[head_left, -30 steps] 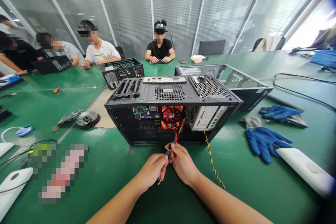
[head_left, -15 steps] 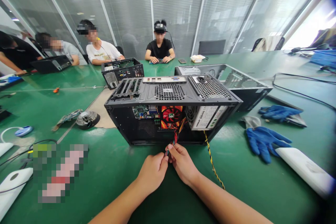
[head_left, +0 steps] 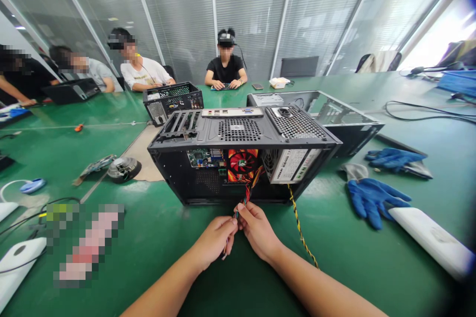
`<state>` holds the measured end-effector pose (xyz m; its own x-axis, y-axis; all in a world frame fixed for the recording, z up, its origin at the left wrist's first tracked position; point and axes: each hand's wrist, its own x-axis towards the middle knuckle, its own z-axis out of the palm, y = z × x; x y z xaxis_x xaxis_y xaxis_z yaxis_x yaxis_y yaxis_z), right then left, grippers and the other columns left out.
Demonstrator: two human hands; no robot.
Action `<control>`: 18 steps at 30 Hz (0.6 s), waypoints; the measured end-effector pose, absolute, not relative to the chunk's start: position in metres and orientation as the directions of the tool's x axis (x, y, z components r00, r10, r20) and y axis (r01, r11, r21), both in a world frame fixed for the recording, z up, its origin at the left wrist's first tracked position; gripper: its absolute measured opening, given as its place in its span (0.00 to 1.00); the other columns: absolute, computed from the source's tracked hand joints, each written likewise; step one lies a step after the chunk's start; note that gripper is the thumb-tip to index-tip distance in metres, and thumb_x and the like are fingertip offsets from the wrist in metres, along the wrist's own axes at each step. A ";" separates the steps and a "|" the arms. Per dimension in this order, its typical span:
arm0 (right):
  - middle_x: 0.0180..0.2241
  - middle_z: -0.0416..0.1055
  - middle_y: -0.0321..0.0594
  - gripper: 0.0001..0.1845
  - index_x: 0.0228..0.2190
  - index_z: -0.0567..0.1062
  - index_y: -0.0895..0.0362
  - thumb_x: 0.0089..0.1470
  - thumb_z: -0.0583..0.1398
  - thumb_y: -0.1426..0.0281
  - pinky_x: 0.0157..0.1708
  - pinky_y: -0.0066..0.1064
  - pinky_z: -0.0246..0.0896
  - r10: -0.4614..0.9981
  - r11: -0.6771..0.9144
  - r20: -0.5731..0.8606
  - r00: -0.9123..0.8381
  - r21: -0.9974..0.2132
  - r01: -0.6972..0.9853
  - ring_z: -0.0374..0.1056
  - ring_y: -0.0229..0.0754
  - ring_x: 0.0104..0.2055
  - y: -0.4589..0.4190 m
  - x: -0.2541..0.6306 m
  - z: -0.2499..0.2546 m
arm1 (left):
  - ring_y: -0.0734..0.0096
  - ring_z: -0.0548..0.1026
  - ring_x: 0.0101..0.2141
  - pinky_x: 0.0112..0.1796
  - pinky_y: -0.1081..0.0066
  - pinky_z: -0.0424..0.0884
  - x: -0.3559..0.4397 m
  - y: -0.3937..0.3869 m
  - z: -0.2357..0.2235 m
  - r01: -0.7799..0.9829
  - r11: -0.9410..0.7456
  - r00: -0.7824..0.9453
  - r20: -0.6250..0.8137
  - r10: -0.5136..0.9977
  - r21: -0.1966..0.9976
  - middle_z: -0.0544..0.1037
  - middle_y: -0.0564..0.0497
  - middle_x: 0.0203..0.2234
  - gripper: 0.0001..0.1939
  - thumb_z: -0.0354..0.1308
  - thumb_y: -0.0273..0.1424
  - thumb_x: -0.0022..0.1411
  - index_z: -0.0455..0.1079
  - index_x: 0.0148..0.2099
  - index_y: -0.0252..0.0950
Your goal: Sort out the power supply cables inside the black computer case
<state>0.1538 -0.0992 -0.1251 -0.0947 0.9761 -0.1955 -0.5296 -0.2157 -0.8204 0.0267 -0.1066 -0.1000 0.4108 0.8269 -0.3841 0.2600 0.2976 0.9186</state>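
A bundle of coloured cables [head_left: 247,194] comes out of the open side of a black computer case [head_left: 208,131]. My right hand [head_left: 258,230] pinches the bundle just in front of the case. Close beside it, my left hand [head_left: 215,240] is closed on the same cables, and thin wire ends poke out below its fingers. Inside the case I see a red cooling fan [head_left: 242,163], a green motherboard [head_left: 204,158] and a silver power supply [head_left: 293,166]. From the power supply side a twisted yellow-black cable [head_left: 297,218] hangs down onto the table.
Blue gloves [head_left: 374,200] and a white power bank-like block [head_left: 431,237] lie to the right. Another opened case [head_left: 349,131] stands behind mine. A round metal cooler [head_left: 124,169] sits left. Across the green table [head_left: 156,257] several people work, one with a board in hand.
My left hand has turned and its fingers have loosened a little, so wire ends now show beneath it. My right hand stays in place.
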 end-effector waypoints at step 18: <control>0.19 0.57 0.29 0.16 0.25 0.70 0.58 0.51 0.63 0.57 0.22 0.27 0.45 0.980 -0.201 -0.182 -0.086 -0.848 -0.491 0.50 0.31 0.20 -0.099 0.155 -0.131 | 0.67 0.72 0.22 0.25 0.72 0.60 0.024 -0.112 -0.097 0.725 -0.192 0.341 -0.103 0.934 0.662 0.73 0.49 0.19 0.17 0.40 0.38 0.66 0.65 0.32 0.37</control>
